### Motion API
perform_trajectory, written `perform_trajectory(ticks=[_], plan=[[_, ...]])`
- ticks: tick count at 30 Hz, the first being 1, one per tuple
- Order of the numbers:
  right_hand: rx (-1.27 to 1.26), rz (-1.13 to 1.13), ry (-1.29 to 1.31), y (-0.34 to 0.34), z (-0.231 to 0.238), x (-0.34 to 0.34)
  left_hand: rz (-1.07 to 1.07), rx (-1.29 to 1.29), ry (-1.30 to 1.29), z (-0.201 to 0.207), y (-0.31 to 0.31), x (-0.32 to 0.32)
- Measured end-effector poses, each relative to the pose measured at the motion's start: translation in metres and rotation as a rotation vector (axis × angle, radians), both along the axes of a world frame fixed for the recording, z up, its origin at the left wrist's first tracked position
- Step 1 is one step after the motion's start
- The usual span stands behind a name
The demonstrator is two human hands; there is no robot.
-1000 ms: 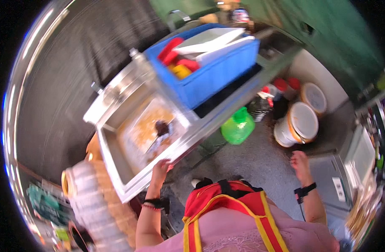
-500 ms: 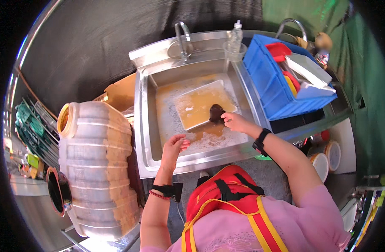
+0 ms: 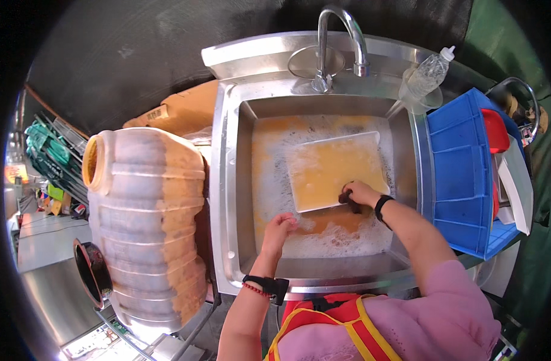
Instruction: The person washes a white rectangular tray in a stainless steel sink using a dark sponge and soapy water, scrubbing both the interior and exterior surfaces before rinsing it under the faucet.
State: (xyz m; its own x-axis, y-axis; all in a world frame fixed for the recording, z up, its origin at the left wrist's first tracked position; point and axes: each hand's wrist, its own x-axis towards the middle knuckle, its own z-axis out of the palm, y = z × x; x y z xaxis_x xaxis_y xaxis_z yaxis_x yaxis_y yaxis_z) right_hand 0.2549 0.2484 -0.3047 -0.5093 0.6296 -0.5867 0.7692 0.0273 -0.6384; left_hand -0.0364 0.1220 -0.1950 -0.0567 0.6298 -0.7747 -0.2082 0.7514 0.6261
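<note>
A white rectangular tray (image 3: 308, 210) lies tilted in murky orange, sudsy water in the steel sink (image 3: 230, 198). My right hand (image 3: 361, 194) is closed around a dark brown wad (image 3: 348, 198) at the tray's near right part; whether it is cloth or a scouring pad, I cannot tell. Just off the tray's near left corner, over the suds, my left hand (image 3: 280, 231) has loosely bent fingers, with nothing visible in them. Orange water hides part of the tray.
A chrome faucet (image 3: 341, 36) rises behind the sink. Beside it, a clear bottle (image 3: 430, 71) stands tilted in a plastic cup (image 3: 418, 99). On the right sits a blue crate (image 3: 459, 174) holding red and white items. A large stained plastic barrel (image 3: 146, 228) stands left of the sink.
The view has moved closer to the sink and shifted, so the crate shows farther right. The right hand now grips the dark wad lower, against the tray. The left hand's fingers look more bent.
</note>
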Motion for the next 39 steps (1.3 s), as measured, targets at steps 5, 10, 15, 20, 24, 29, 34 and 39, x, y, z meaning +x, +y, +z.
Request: perform_trajectory(ticks=[5,10,15,20,24,29,34,39], plan=[[0.178,-0.057,0.140,0.050,0.038,-0.044,-0.022,-0.072,0.327,-0.129,0.012,0.008],[0.127,-0.091,0.119,0.048,0.005,-0.092,-0.143,-0.096,0.501,-0.184,0.015,0.013],[0.038,0.059,-0.105,0.030,0.000,-0.141,-0.228,-0.069,0.723,-0.141,0.041,0.038],[0.135,0.177,-0.133,0.018,-0.005,-0.167,-0.110,0.003,0.730,-0.152,0.034,0.037],[0.142,0.227,-0.205,0.017,-0.010,-0.177,-0.205,-0.103,0.667,-0.157,0.030,0.032],[-0.003,0.165,-0.171,0.025,0.008,-0.174,-0.206,-0.133,0.587,-0.133,0.043,0.035],[0.030,0.157,-0.123,0.028,0.054,-0.175,-0.337,0.043,0.539,-0.093,0.046,0.027],[0.036,0.097,0.105,0.020,0.097,-0.156,-0.233,0.145,0.559,-0.019,0.051,0.031]])
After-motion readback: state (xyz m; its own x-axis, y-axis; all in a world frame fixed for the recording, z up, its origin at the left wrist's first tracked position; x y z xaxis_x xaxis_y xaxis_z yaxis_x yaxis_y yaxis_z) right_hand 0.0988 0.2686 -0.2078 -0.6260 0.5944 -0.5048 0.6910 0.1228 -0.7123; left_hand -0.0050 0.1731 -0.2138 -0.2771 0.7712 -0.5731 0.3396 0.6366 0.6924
